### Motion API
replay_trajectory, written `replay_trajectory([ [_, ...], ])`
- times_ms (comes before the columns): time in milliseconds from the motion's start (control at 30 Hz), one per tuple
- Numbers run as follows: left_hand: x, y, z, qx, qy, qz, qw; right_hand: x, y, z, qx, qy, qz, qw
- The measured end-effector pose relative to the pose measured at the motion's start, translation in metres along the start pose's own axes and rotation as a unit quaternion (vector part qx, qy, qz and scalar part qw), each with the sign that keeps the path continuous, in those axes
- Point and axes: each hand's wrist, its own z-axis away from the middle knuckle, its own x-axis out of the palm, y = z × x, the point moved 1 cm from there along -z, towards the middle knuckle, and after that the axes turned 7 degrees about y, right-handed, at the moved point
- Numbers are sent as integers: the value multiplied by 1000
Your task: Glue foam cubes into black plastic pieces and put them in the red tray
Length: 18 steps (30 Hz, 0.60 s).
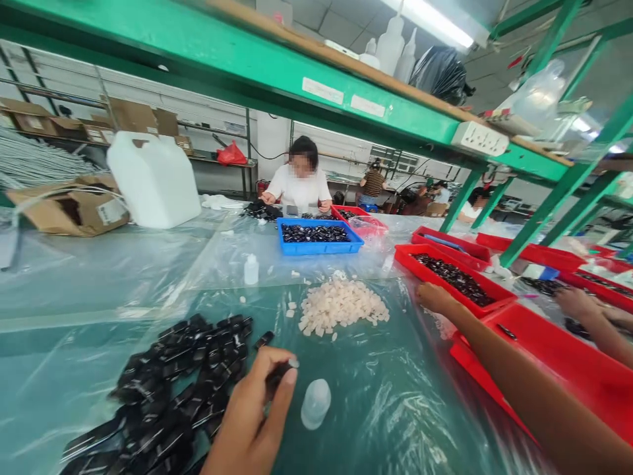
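My left hand (254,406) is closed around a small black piece (277,377), pinched between thumb and fingers, with a pale bit at its end near the thumb tip. Beside this hand spreads a heap of black flat pieces (198,376). Just to its right stands a small translucent bottle or cup (316,402). My right arm reaches across the red trays, and my right hand (435,298) is low beside a red tray of black parts (494,305). Its fingers look curled; what they hold, if anything, is hidden. Between my hands lies a pile of small cream-white pieces (341,305).
A blue tray of black parts (321,249) stands ahead, with a seated person (301,178) behind it. A small white bottle (251,269) and a large white jug (153,181) stand left. A green shelf beam (247,63) crosses overhead. Another person's hand (576,303) works at far right.
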Motion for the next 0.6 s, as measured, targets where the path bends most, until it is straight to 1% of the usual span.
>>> replay_trajectory([
  [67,1,-1,2,19,6,-15,1000,6,-24,6,-24,-4,-7,1000],
  [133,4,-3,7,37,21,-25,999,16,-59,23,-57,-7,-18,998],
  [200,7,-3,12,48,33,-33,998,32,-102,53,-95,-13,-46,994],
  [267,9,-3,18,51,38,-42,997,52,-146,91,-123,-36,-93,987],
  [333,10,-3,21,54,37,-51,997,74,-185,125,-132,-65,-146,978],
  [367,10,-2,22,57,35,-54,996,83,-200,139,-131,-74,-168,974],
  [400,9,-2,22,62,32,-56,996,90,-210,149,-128,-78,-188,971],
  [467,9,-2,22,74,27,-56,995,101,-221,160,-122,-78,-213,966],
  [600,9,-5,21,88,26,-49,995,106,-218,162,-132,-50,-227,964],
])
